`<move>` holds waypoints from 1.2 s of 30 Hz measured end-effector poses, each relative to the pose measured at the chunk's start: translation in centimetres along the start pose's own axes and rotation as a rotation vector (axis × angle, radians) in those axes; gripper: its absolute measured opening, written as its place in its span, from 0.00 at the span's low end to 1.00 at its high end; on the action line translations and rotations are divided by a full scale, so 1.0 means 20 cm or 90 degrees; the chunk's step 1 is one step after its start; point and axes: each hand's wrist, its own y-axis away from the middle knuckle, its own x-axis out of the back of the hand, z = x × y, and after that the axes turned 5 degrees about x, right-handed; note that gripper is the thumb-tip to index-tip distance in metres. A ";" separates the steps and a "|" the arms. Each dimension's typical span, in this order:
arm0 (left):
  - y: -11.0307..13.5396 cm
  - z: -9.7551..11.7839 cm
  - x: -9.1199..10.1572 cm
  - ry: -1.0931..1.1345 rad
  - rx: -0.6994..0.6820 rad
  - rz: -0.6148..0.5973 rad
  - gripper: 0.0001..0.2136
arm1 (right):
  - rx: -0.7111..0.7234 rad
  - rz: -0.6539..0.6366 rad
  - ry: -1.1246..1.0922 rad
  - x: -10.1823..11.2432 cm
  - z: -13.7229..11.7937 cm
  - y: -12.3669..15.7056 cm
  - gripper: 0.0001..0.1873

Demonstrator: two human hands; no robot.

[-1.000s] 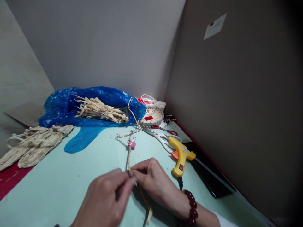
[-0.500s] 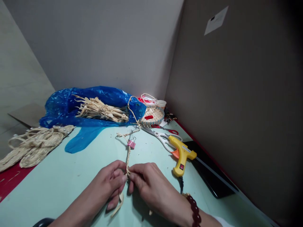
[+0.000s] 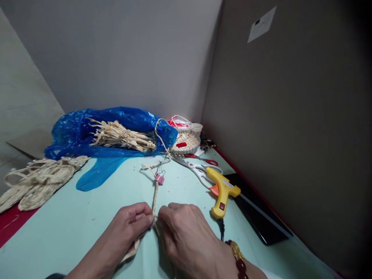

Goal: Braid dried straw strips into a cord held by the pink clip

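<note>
A narrow braid of pale dried straw [image 3: 155,197] runs toward me from a pink binder clip [image 3: 159,179] on the table. My left hand [image 3: 130,223] pinches the braid's near end between thumb and forefinger, and a loose strand hangs below its palm. Close beside it, my right hand [image 3: 181,232] is closed with its fingers curled, gripping a strand that leads off the braid's end. The tips of the right fingers are partly hidden behind the hand itself.
A tied straw bundle [image 3: 123,135] lies in a blue plastic bag [image 3: 69,128] at the back. Woven straw slippers [image 3: 43,180] are at left. On the right are white-handled scissors [image 3: 200,174], a yellow glue gun [image 3: 223,193], a black flat device [image 3: 261,217] and a woven basket [image 3: 188,143].
My right hand has turned over, knuckles now upward, pulling a strand toward me. My left hand keeps its pinch on the braid, its lower fingers more tucked in. The view shifted slightly.
</note>
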 end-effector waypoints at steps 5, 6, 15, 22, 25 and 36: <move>0.01 0.01 -0.01 0.000 0.014 0.006 0.15 | 0.152 -0.034 0.149 -0.05 -0.02 0.02 0.07; 0.01 0.02 -0.02 0.011 0.028 -0.005 0.14 | 0.182 -0.046 0.173 -0.06 -0.02 0.02 0.07; 0.06 0.04 -0.05 0.111 0.066 -0.031 0.14 | 0.272 -0.105 0.116 -0.10 -0.06 -0.01 0.09; 0.03 0.04 -0.01 0.123 0.029 -0.104 0.13 | -0.086 0.153 -0.337 0.05 0.03 -0.05 0.14; 0.01 0.02 0.00 0.058 -0.001 -0.118 0.14 | -0.069 0.001 -0.537 0.00 0.08 -0.07 0.11; 0.11 0.04 -0.06 -0.425 -0.225 0.169 0.14 | 0.017 0.064 -0.332 0.00 0.06 -0.04 0.16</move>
